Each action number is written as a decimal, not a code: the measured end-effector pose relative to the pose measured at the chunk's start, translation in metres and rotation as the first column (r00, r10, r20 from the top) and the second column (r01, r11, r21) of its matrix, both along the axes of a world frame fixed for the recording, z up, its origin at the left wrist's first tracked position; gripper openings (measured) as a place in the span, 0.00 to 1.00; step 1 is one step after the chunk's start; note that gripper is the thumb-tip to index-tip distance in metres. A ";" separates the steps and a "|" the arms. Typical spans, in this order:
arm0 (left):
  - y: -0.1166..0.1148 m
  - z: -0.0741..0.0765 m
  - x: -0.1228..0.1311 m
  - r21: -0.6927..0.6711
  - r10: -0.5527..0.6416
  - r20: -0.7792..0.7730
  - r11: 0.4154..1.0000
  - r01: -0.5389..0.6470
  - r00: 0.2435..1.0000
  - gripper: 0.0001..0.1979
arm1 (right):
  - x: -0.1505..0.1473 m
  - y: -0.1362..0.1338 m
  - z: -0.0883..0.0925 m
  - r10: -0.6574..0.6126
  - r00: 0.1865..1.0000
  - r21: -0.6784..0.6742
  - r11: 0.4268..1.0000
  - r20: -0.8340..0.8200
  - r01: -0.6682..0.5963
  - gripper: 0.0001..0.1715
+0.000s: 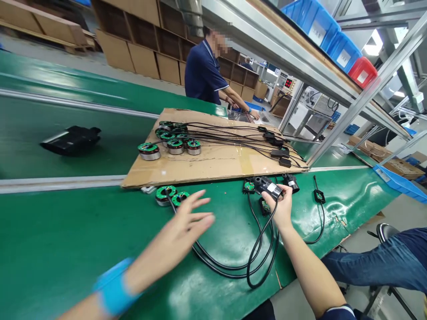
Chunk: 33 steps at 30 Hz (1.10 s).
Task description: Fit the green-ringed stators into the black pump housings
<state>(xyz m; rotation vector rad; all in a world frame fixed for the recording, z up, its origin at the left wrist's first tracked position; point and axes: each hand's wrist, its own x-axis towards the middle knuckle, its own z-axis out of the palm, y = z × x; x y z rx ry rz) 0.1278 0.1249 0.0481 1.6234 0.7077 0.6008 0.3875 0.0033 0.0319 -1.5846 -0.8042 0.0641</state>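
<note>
My right hand (pixel 283 206) grips a black plastic housing (pixel 267 186) with a white label, a little above the green bench (pixel 213 231). A black cable (pixel 255 249) loops down below it onto the bench. My left hand (pixel 187 220), slightly blurred, hovers with fingers spread and nothing in them. Just beyond it lie two round motor stators (pixel 166 194) with green circuit boards, partly hidden by that hand. Close to my right hand are another black housing (pixel 291 182) and a small circuit board in a black case (pixel 248 186).
A cardboard sheet (pixel 213 166) bears several cabled stators (pixel 150 151). To the left, a black housing (pixel 75 140) lies on a green surface. A co-worker (pixel 203 73) stands beyond; another person's leg (pixel 367 262) is at right. A metal frame post (pixel 353 102) rises beside the bench.
</note>
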 end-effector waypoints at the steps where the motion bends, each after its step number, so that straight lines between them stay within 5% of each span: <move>1: -0.003 0.006 0.027 -0.096 -0.067 0.050 0.993 0.071 0.997 0.51 | -0.011 0.001 0.000 0.036 0.999 -0.014 0.999 0.037 -0.035 0.36; 4: -0.013 0.018 0.094 -0.243 -0.089 0.211 0.960 0.141 0.973 0.48 | -0.026 -0.006 0.005 0.183 0.967 -0.123 0.979 0.178 -0.162 0.38; 6: -0.015 0.020 0.116 -0.249 -0.067 0.243 0.960 0.129 0.968 0.44 | -0.014 -0.019 0.010 0.258 0.925 -0.243 0.951 0.281 -0.191 0.39; 10: -0.001 0.016 0.128 -0.221 -0.079 0.196 0.967 0.123 0.977 0.44 | 0.047 -0.044 0.012 0.192 0.871 -0.424 0.905 0.453 0.022 0.09; 14: 0.016 0.017 0.144 -0.200 -0.099 0.142 0.972 0.126 0.985 0.45 | 0.082 -0.044 -0.004 0.249 0.790 -0.540 0.833 0.560 0.120 0.06; 18: 0.023 0.017 0.169 -0.170 -0.124 0.085 0.976 0.137 0.989 0.45 | 0.072 -0.047 -0.010 0.282 0.705 -0.525 0.838 0.651 0.149 0.06; 23: 0.022 0.012 0.199 -0.120 -0.210 -0.004 0.971 0.208 0.978 0.39 | 0.066 -0.103 0.024 0.119 0.650 -0.352 0.905 0.750 0.240 0.09; 27: 0.018 0.009 0.237 -0.062 -0.292 -0.073 0.956 0.287 0.954 0.31 | 0.114 -0.134 0.043 0.012 0.628 -0.311 0.876 0.778 0.369 0.13; 33: 0.011 -0.001 0.294 -0.017 -0.343 -0.150 0.939 0.344 0.927 0.19 | 0.199 -0.127 0.024 0.070 0.618 -0.444 0.759 0.783 0.476 0.13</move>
